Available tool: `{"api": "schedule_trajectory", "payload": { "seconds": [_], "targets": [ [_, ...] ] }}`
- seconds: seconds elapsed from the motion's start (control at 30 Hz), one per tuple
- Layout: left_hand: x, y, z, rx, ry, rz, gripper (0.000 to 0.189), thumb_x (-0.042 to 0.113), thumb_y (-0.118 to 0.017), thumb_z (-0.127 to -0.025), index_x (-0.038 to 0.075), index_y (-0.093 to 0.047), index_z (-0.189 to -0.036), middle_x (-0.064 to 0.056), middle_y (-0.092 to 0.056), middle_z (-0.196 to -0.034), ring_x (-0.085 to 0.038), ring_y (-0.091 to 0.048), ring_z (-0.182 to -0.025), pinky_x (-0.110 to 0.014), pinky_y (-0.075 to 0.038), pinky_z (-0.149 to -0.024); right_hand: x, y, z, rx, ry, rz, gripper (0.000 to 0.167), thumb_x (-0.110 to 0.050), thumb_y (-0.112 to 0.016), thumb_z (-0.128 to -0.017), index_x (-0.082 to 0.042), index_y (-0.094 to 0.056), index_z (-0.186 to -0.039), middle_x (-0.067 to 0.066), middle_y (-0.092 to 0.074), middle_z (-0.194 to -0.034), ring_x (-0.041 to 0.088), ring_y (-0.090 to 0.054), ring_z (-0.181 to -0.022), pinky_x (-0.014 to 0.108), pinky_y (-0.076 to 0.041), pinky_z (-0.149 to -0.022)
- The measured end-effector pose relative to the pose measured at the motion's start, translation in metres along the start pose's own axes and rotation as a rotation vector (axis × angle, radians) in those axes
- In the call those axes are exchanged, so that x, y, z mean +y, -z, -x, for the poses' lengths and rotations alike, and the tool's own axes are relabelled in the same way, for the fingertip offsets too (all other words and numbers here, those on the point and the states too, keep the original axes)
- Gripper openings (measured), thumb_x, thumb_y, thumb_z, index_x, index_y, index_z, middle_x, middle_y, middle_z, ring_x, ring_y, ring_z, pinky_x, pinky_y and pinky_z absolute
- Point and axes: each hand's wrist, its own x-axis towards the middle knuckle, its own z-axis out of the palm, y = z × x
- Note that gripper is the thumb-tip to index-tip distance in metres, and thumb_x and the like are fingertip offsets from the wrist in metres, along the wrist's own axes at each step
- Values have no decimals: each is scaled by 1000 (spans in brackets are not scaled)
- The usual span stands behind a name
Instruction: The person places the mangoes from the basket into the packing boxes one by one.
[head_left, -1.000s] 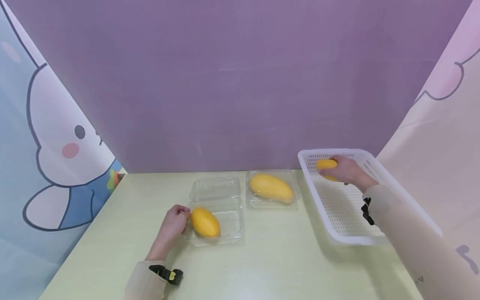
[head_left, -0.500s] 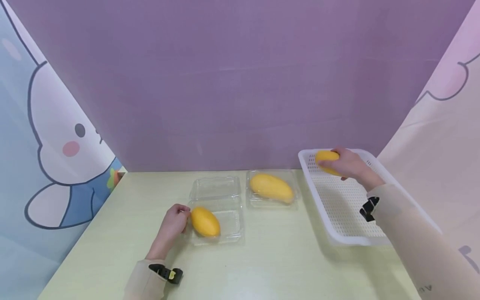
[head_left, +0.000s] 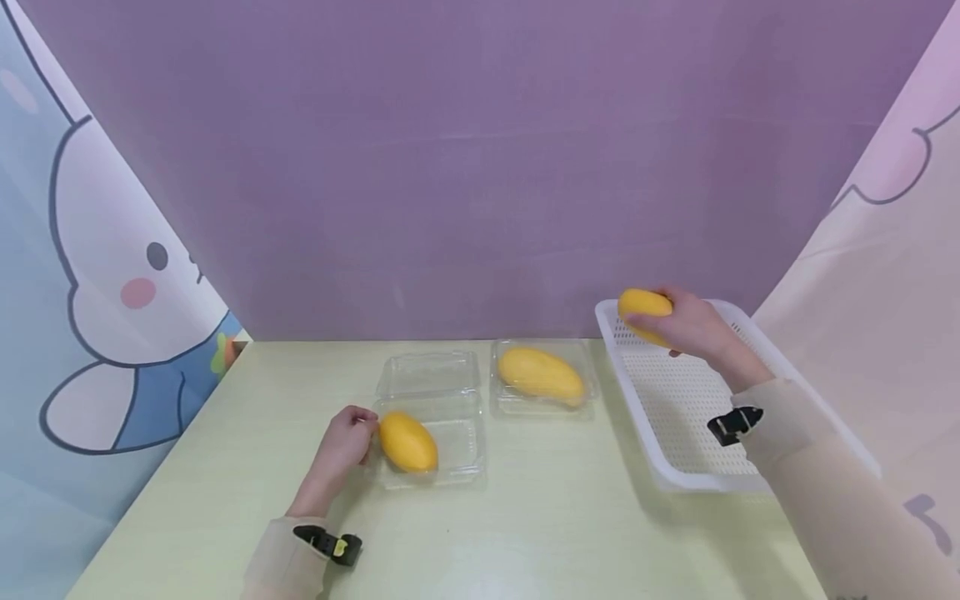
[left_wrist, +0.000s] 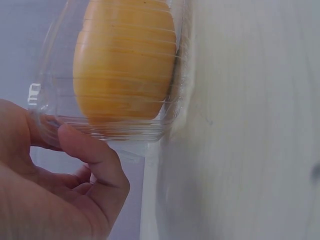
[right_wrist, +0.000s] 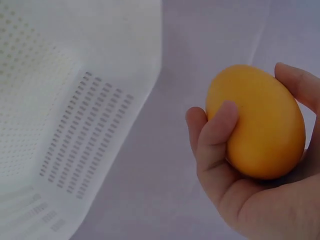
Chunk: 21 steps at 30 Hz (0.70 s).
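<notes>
Held mango (head_left: 643,317): in the right hand (head_left: 696,332), appearing at the far-left corner of the white basket (head_left: 678,408) in the head view; the right wrist view shows it apart from the basket wall. Purple panel (head_left: 480,183) fills the background, with a printed cloth (head_left: 112,275) on the left bearing a cartoon figure. Pale green counter (head_left: 540,533) carries the set-down items. Basket: perforated floor and walls, stands at right. Open container (head_left: 462,446): clear plastic, left of centre, lid laid back toward the panel. Second container (head_left: 510,407): also clear, between the open one and the basket; yellow fruit (head_left: 540,372) inside, one piece or two cannot be told. Loose mango (head_left: 408,442): lies tilted in the left part of the open container's base.

Right hand: fingers (right_wrist: 215,137) curled round the held mango, spread only as wide as the fruit. Left hand (head_left: 347,437): thumb and finger nearly together, pinching the open container's rim beside the loose mango. Black strap (head_left: 735,425) on the right wrist.
</notes>
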Motion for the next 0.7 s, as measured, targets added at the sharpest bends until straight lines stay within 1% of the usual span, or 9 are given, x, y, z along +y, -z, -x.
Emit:
{"api": "schedule_trajectory", "payload": {
  "seconds": [0.1, 0.3, 0.47, 0.7],
  "targets": [
    [0, 0, 0, 1, 8, -1, 28, 12, -45, -101, -6, -52, -122, -12, -51, -84, -19, -47, -62, -31, -44, -58, -9, -1, 5, 18, 23, -9, 74, -49, -64, -95, 1, -42, -145, 22, -56, -117, 30, -58, -87, 36, -54, -60],
    [-1, -1, 0, 0, 15, 5, 29, 12, -45, -101, -7, -51, -122, -13, -51, -84, -19, -47, -63, -31, -44, -59, -28, -6, 16, 55, 75, 15, 71, -48, -65, -96, 2, -44, -142, 22, -58, -113, 29, -61, -81, 35, -54, -58],
    [-3, -1, -1, 6, 11, 2, 30, 12, -45, -101, -7, -52, -123, -13, -52, -84, -19, -47, -63, -31, -44, -59, -41, -9, 23, 79, 83, 9, 71, -50, -65, -95, -1, -45, -143, 20, -59, -109, 27, -62, -75, 35, -54, -60],
    [-3, -1, -1, 6, 16, 1, 28, 12, -45, -102, -6, -51, -122, -12, -51, -84, -20, -48, -63, -32, -44, -59, -50, -11, 29, 105, 78, -19, 74, -53, -65, -94, -4, -44, -146, 19, -59, -113, 28, -63, -77, 35, -55, -61]
  ]
}}
